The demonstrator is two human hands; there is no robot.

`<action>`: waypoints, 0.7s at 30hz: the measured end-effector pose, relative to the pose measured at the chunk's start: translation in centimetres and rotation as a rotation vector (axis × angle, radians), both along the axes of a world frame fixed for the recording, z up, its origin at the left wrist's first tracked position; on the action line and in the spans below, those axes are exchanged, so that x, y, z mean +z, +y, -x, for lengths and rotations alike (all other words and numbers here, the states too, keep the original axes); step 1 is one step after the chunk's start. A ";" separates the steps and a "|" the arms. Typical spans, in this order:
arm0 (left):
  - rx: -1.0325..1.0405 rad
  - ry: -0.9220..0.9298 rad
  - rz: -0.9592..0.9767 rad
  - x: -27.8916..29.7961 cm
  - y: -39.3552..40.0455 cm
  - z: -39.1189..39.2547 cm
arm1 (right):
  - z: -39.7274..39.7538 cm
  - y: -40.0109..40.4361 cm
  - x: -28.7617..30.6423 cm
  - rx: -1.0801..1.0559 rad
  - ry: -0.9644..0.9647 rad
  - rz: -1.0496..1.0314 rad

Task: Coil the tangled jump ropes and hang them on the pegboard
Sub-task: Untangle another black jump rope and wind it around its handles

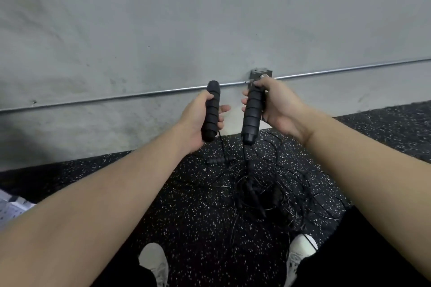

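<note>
Each hand grips one black handle upright: left hand (200, 121), right hand (277, 109). The tangled ropes (258, 191) lie at six o'clock below.

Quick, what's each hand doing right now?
Left hand: grips a black jump rope handle.
Right hand: grips another black handle, cord hanging to the tangled ropes on the floor.
</note>
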State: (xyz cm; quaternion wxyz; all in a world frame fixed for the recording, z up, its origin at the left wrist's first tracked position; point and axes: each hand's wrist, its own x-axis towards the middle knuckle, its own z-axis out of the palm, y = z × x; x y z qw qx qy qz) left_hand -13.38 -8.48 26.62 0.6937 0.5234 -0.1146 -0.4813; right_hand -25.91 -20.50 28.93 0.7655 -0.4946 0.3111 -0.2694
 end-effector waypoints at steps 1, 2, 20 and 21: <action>0.013 0.023 0.006 0.2 0.5 -0.4 | -0.2 0.3 0.2 0.014 0.025 0.033; 0.016 0.026 0.011 0.3 1.0 -0.9 | -0.5 0.6 0.3 0.017 0.065 0.083; -0.259 -0.103 -0.066 0.3 5.2 -4.7 | -6.0 3.4 -0.5 0.190 0.101 0.165; -0.273 -0.098 -0.078 0.3 5.2 -4.9 | -6.0 3.2 -0.6 0.206 0.114 0.163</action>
